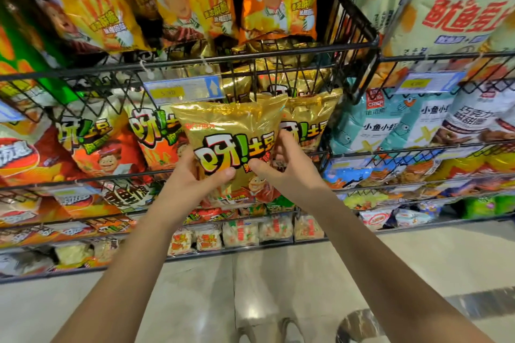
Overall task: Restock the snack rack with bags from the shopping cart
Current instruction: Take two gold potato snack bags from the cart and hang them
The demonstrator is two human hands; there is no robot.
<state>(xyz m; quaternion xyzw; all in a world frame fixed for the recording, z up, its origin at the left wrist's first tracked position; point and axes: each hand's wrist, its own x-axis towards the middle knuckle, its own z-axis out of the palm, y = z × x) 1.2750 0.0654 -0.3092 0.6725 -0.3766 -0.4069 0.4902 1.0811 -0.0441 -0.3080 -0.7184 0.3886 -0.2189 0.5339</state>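
1. We hold one gold bag (234, 128) upright with both hands. It is in front of the middle tier of the rack (278, 57), just under a price tag (181, 90).
2. Our left hand (192, 184) grips the bag's lower left edge, with the thumb pressed across the front and the fingers curled behind. Our right hand (284, 167) pinches the lower right edge the same way, and its fingers are mostly hidden by the bag.
3. We judge this to be the placing step. The bag is up at the shelf but not yet set in, and its foot hangs on the near side of the front rail (117, 175), lower than it.
4. The slot we seem to aim for lies beyond the bag, where a twin bag (312, 117) stands just to its right. Red bags (108, 153) fill the row to the left.
5. The next move calls for lifting the foot over the rail. We then push the bag inward until it lines up with its twin, face outward.
6. The foil looks puffed and slippery, so we think a light squeeze is best. We should release only once the rail bears the bag.
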